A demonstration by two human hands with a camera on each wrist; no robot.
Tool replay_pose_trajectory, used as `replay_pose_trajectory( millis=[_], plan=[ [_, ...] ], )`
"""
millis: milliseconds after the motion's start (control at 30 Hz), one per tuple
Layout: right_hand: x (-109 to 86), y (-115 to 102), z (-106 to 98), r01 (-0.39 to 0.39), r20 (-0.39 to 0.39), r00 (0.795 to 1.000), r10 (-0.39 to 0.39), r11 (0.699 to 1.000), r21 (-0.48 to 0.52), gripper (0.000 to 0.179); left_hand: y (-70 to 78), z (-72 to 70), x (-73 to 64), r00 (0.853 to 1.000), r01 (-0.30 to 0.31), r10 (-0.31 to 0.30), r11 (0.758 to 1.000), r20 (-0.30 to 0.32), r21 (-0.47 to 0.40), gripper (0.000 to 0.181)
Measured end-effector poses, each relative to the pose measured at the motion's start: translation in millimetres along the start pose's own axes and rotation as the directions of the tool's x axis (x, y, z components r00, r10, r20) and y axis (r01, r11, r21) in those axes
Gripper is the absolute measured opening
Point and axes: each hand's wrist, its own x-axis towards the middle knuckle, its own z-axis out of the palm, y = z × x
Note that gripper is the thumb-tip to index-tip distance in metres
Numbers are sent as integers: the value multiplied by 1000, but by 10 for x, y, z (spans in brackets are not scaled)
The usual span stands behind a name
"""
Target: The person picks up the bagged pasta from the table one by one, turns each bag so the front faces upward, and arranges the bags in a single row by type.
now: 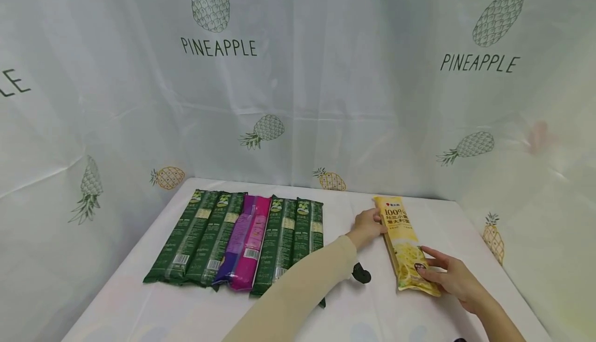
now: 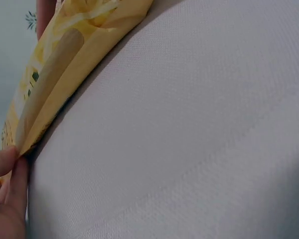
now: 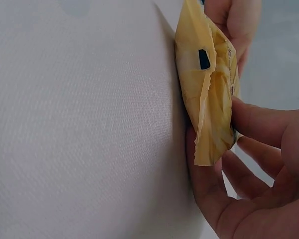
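Note:
A long yellow packet of pasta (image 1: 401,233) lies on the right part of the white table, slightly slanted. My left hand (image 1: 366,227) pinches its left edge near the far end. At the near end my right hand (image 1: 453,279) grips the right side, thumb on top. In the right wrist view the crimped end of the packet (image 3: 202,94) faces the camera, with fingers of the right hand (image 3: 259,184) tucked beneath it. In the left wrist view, thumb and finger of the left hand (image 2: 7,194) meet at the packet's edge.
Left of the hands, several dark green spaghetti packets (image 1: 181,238) lie side by side, with one pink and purple packet (image 1: 249,243) among them. My left sleeve (image 1: 298,293) crosses in front of the rightmost green one. A pineapple-print curtain (image 1: 298,83) surrounds the table.

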Motion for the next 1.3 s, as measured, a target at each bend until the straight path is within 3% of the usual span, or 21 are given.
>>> replay_pose_trajectory(
  millis=[300,600,800,1033,1300],
  plan=[
    [5,5,-5,9,-9,1000,-9,999,-44,85,-10,-11,8,1000,-27,27,998,8,54,60],
    [-26,17,-50,8,2,1000,-8,998,-60,84,-104,92,147,999,5,-9,997,42,77,61],
    [-34,26,-69,15,-5,1000,-16,998,-60,85,-31,94,66,999,-20,16,996,44,88,59],
    [-4,26,-67,15,-19,1000,-17,997,-70,84,49,65,-30,1000,-23,23,999,-1,34,59],
    [42,-46,43,33,7,999,-32,998,-56,83,41,41,90,994,76,-75,997,-78,6,53]
  ],
)
